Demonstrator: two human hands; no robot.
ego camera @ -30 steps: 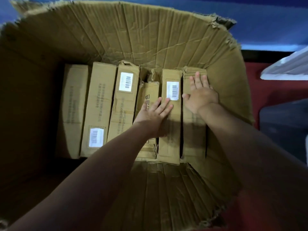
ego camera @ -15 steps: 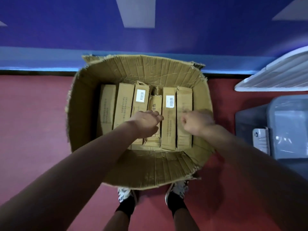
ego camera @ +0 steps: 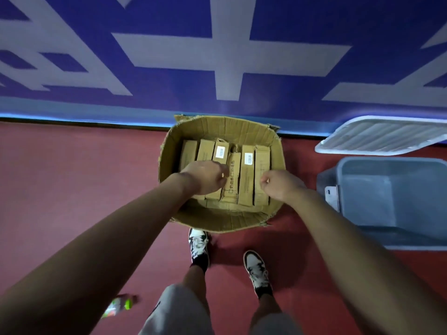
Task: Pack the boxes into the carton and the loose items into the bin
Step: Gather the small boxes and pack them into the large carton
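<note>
We look straight down at the carton (ego camera: 225, 128), which sits open on the red floor (ego camera: 72, 177) at the centre of the frame, its far side against the blue wall (ego camera: 169, 56). Six narrow brown boxes (ego camera: 246, 175) stand side by side inside it in one row that runs left to right. Two of them carry white barcode labels on their upper ends. The box between those two sits lower than its neighbours and looks crumpled at the top.

Our left hand (ego camera: 208, 176) hovers over the left half of the row, fingers loosely curled and grasping nothing. We cannot tell whether it touches a box. Our right hand (ego camera: 280, 184) hangs over the carton's right wall, fingers likewise loosely curled, with nothing in them.

The grey bin (ego camera: 387, 233) stands on the floor at the right edge of the frame, just beside the carton. Its ribbed white lid (ego camera: 382, 136) leans against the wall above it in the frame.

At the lower left, a blurred green and white item (ego camera: 118, 308) lies on the floor, well apart from the bin and partly hidden by our left forearm. Our two patterned shoes (ego camera: 198, 245) stand just below the carton.
</note>
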